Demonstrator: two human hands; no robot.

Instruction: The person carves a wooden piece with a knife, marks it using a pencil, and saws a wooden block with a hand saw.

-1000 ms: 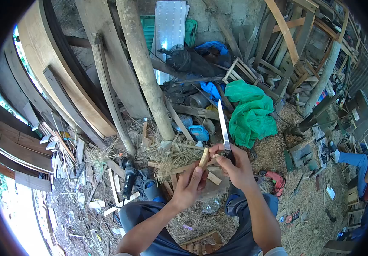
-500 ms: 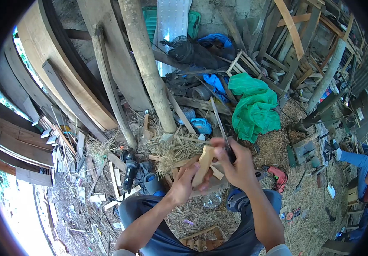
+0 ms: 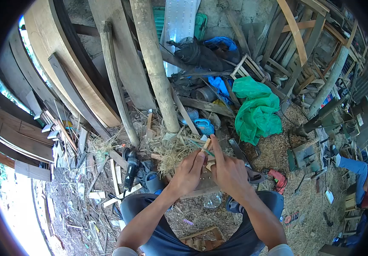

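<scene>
My left hand [image 3: 187, 176] is closed around a small pale piece of wood [image 3: 207, 144], whose upper end sticks out past the fingers. My right hand [image 3: 231, 176] is closed beside it, index finger stretched forward along the wood. From the right hand a narrow, greenish-looking knife blade [image 3: 198, 145] runs up and left across the wood. The knife's handle is hidden in the palm. Both hands are close together above a wooden block [image 3: 203, 187] between my knees.
An angle grinder [image 3: 130, 170] lies left of my knees, and a red power drill [image 3: 277, 180] lies to the right. Ahead are a blue case [image 3: 204, 126], a green plastic sheet [image 3: 258, 111] and a post [image 3: 155, 64]. Boards [image 3: 64, 59] lean at left. Another person's leg [image 3: 356, 168] shows at far right.
The knife has swung down from pointing upward to lying across the wood. My right index finger has stretched out. The wood has tilted, and less of it shows now.
</scene>
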